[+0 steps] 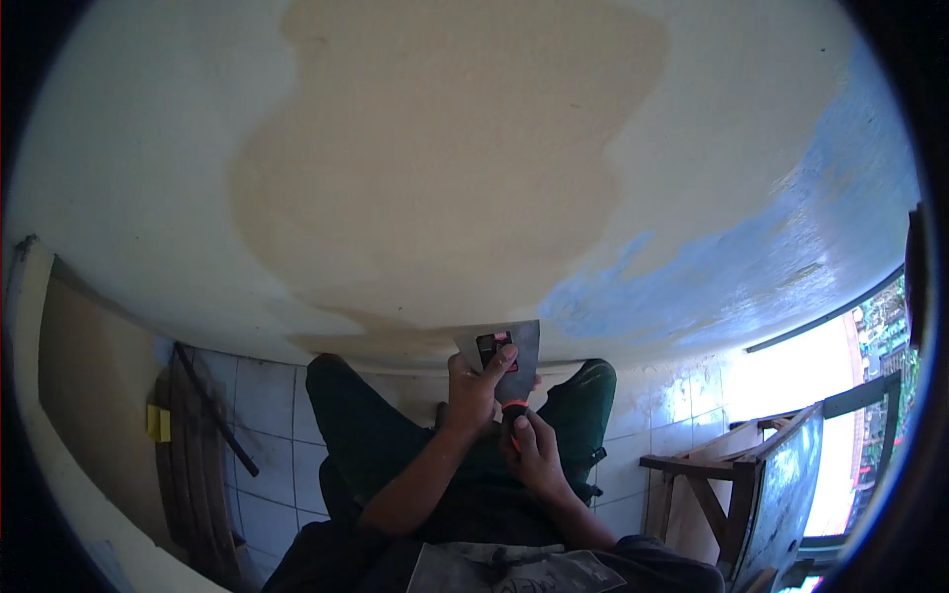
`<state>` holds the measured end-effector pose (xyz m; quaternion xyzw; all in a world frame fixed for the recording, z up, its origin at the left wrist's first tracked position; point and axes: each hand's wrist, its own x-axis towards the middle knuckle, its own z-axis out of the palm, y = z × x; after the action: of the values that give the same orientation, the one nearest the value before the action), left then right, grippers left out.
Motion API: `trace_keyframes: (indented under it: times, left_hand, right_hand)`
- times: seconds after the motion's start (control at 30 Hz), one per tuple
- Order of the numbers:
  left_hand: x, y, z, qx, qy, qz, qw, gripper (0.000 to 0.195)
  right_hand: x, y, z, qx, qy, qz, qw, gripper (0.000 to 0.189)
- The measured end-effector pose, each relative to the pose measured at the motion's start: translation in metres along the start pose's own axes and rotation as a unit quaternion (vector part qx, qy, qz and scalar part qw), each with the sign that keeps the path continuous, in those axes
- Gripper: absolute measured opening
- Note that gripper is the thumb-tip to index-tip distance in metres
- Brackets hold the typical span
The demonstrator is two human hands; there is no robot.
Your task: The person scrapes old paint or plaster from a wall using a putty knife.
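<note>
A wide putty knife (527, 348) is upright before me, blade up, in front of a cream-painted wall (156, 185). Its red and black handle is gripped in my right hand (535, 454), thumb along the handle. My left hand (474, 396) pinches the metal blade, with the thumb over a dark label and the other fingers mostly hidden behind. Whether the blade's edge touches the wall, I cannot tell. A large tan, damp-looking patch (430, 148) spreads over the wall above the blade. To its right lies a blue patch (712, 274) with a ragged border.
My knees, in dark green trousers (371, 415), are close to the wall above a white tiled floor (263, 400). At left stands a slatted wooden bench (189, 474) with a yellow block (158, 422) on it. A wooden-framed piece of furniture (730, 482) stands at right, beside a bright opening (801, 370).
</note>
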<state>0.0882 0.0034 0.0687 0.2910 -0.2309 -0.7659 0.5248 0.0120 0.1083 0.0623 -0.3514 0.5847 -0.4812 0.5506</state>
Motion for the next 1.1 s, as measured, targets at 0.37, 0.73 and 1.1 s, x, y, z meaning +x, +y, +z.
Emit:
trace_keyframes:
  times: [0.37,0.73,1.1]
  left_hand:
    - [0.005,0.003,0.002,-0.005,0.027,-0.018,0.999,0.028]
    - [-0.002,0.005,0.005,-0.029,0.015,-0.004,0.999,0.023]
    - [0.002,-0.005,-0.003,-0.036,0.024,0.024,0.999,0.029]
  right_hand:
    - [0.004,0.01,-0.008,-0.019,-0.003,-0.043,0.999,0.034]
    - [-0.001,-0.002,-0.01,-0.029,-0.009,-0.022,0.999,0.033]
    - [0.0,-0.005,-0.004,-0.009,0.006,-0.041,0.999,0.03]
